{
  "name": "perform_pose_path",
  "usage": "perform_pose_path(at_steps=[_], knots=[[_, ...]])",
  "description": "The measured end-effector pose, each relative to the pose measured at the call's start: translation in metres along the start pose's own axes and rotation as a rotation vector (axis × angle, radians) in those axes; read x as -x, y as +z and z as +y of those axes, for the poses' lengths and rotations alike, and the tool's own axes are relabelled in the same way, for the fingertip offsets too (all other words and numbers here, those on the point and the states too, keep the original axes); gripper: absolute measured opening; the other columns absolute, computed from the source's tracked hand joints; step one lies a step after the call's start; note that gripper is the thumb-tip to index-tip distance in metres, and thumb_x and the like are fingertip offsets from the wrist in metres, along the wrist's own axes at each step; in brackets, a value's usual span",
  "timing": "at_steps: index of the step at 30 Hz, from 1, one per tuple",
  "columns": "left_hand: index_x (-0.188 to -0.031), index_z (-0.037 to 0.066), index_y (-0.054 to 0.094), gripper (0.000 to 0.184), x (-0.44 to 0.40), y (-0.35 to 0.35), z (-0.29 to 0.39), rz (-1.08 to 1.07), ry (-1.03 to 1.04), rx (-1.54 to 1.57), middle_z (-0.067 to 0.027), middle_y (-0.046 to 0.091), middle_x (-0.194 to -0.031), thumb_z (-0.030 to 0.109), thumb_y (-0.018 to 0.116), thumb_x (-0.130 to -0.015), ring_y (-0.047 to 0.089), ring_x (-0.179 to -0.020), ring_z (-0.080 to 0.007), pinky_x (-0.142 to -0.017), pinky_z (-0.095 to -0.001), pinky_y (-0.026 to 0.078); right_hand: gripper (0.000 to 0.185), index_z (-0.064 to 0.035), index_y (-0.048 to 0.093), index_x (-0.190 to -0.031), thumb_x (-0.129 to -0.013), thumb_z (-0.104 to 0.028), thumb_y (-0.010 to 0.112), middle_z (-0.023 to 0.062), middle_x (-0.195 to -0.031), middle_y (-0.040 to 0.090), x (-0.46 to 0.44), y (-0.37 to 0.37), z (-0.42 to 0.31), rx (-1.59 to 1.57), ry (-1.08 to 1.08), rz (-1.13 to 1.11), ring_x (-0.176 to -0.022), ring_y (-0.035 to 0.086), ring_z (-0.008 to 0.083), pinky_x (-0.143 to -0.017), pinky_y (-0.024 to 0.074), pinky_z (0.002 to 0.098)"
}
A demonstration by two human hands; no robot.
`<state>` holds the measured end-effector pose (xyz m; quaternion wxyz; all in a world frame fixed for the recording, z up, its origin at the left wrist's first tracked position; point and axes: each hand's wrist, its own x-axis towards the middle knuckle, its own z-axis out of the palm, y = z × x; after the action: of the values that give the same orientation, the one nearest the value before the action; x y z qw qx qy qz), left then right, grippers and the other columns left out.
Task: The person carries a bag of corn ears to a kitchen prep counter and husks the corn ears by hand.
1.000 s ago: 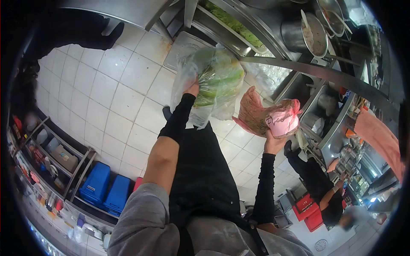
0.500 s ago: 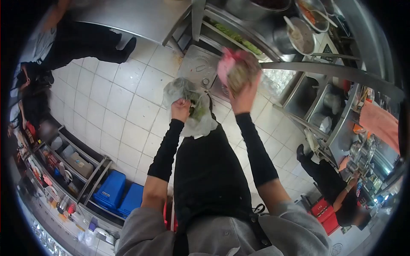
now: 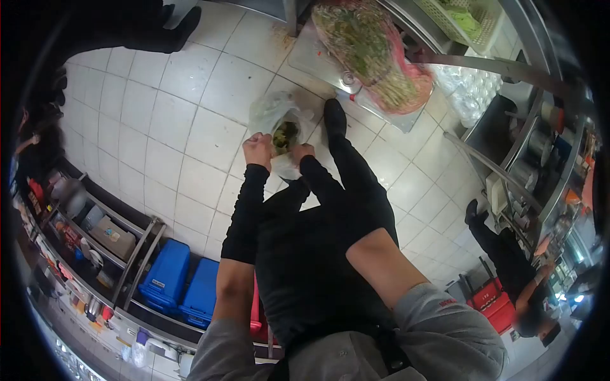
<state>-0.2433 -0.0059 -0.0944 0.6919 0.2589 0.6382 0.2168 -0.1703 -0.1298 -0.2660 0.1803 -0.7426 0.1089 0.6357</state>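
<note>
A whitish translucent plastic bag (image 3: pixel 264 114) hangs open between my hands above the tiled floor, with dark and yellow-green leafy contents showing in its mouth. My left hand (image 3: pixel 257 151) is closed on the left side of the bag's rim. On the right side of the rim, my right hand (image 3: pixel 303 153) is closed too. Beyond them, a large pinkish bag of green stalks (image 3: pixel 375 57) lies on a metal lid or platform (image 3: pixel 308 57) low by the shelving.
Metal shelving with a cream basket (image 3: pixel 473 32) and clear plastic wrap (image 3: pixel 467 89) is at upper right. Blue bins (image 3: pixel 165 274) sit at lower left. One person (image 3: pixel 508 267) stands at right; another person's dark legs (image 3: pixel 127 28) show at upper left.
The pink bag has left my right hand and now lies on the metal platform. My right hand has moved down and left to the whitish bag, whose mouth is now held open.
</note>
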Motion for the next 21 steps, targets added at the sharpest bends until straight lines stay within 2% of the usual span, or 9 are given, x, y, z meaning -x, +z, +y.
perform_pose_path(at_steps=[4,7,10,11,13,14,15,16,21], knots=[[-0.064,0.018,0.032,0.044,0.052,0.006,0.035,-0.272,-0.109,0.068,0.0069,0.03,-0.058,-0.005,0.059,-0.091,0.029,-0.043,-0.0058,-0.043,-0.0294,0.02,0.038,-0.0049,0.068,-0.122,-0.087,-0.019,0.066,0.0232,-0.101,0.071,0.036,-0.007,0.003,-0.245,-0.005,0.241,-0.074,0.069,0.0359,-0.057,0.0528,0.0459],[-0.066,0.014,0.043,0.035,0.067,0.006,0.046,-0.334,-0.16,-0.063,0.0025,0.039,-0.056,0.002,0.065,-0.09,0.037,-0.041,-0.0094,-0.041,-0.0328,0.028,0.033,-0.0066,0.07,-0.119,-0.09,-0.017,0.059,0.0247,-0.101,0.07,0.038,0.008,0.007,-0.544,0.001,0.307,-0.074,0.07,0.0376,-0.052,0.0524,0.0468],[-0.083,0.009,0.062,0.021,0.022,-0.017,-0.025,-0.335,0.521,-1.197,-0.0123,0.064,-0.074,0.025,0.076,-0.085,0.064,-0.067,-0.0287,-0.066,-0.0439,0.05,0.024,-0.0056,0.071,-0.083,-0.092,-0.023,0.058,0.0202,-0.094,0.075,-0.029,0.017,0.043,0.661,-0.59,0.561,-0.088,0.073,0.0396,-0.074,0.0583,0.0515],[-0.09,0.008,0.066,0.03,0.013,-0.025,-0.049,-0.287,0.748,-1.472,-0.0175,0.07,-0.084,0.033,0.08,-0.081,0.07,-0.082,-0.0351,-0.079,-0.0472,0.054,0.023,-0.0052,0.071,-0.082,-0.091,-0.023,0.058,0.0206,-0.093,0.074,-0.02,0.008,0.024,0.588,-0.611,0.612,-0.088,0.072,0.0401,-0.075,0.0576,0.0514],[-0.096,0.01,0.066,0.04,0.03,-0.023,-0.037,-0.451,0.338,-1.235,-0.0211,0.071,-0.096,0.041,0.083,-0.077,0.067,-0.105,-0.0405,-0.091,-0.0515,0.052,0.023,-0.0044,0.07,-0.081,-0.089,-0.022,0.058,0.0215,-0.093,0.073,-0.025,-0.003,0.026,0.474,-0.622,0.669,-0.087,0.071,0.0411,-0.076,0.0562,0.0512],[-0.105,0.012,0.064,0.048,0.007,-0.029,-0.08,-0.328,0.543,-1.383,-0.0201,0.071,-0.095,0.042,0.085,-0.074,0.068,-0.102,-0.0399,-0.09,-0.0501,0.053,0.022,-0.0041,0.069,-0.08,-0.088,-0.021,0.058,0.022,-0.092,0.073,-0.013,0.002,0.07,0.436,-0.572,0.669,-0.087,0.071,0.0417,-0.077,0.0556,0.0511],[-0.115,0.013,0.06,0.056,0.008,-0.025,-0.095,-0.287,0.477,-1.272,-0.0175,0.07,-0.089,0.044,0.084,-0.075,0.07,-0.095,-0.0364,-0.086,-0.046,0.054,0.022,-0.0037,0.069,-0.079,-0.088,-0.021,0.058,0.0224,-0.092,0.073,0.009,0.002,0.127,0.416,-0.496,0.669,-0.087,0.071,0.0422,-0.078,0.0549,0.0511],[-0.117,0.013,0.059,0.057,0.029,-0.023,-0.084,-0.377,0.299,-1.205,-0.0158,0.07,-0.088,0.044,0.084,-0.076,0.071,-0.091,-0.033,-0.084,-0.0435,0.055,0.021,-0.0027,0.066,-0.078,-0.087,-0.018,0.055,0.0247,-0.085,0.069,0.04,-0.003,0.137,-0.054,-0.4,0.602,-0.082,0.068,0.0446,-0.073,0.0518,0.0534],[-0.121,0.011,0.058,0.057,0.072,0.001,-0.113,-0.347,0.206,-1.191,-0.011,0.07,-0.086,0.042,0.082,-0.08,0.07,-0.079,-0.0243,-0.079,-0.0384,0.055,0.013,-0.0048,0.063,-0.087,-0.09,-0.011,0.051,0.0134,-0.064,0.055,0.069,-0.039,0.175,-0.477,-0.226,0.442,-0.051,0.055,0.0237,-0.044,0.0441,0.0432]])
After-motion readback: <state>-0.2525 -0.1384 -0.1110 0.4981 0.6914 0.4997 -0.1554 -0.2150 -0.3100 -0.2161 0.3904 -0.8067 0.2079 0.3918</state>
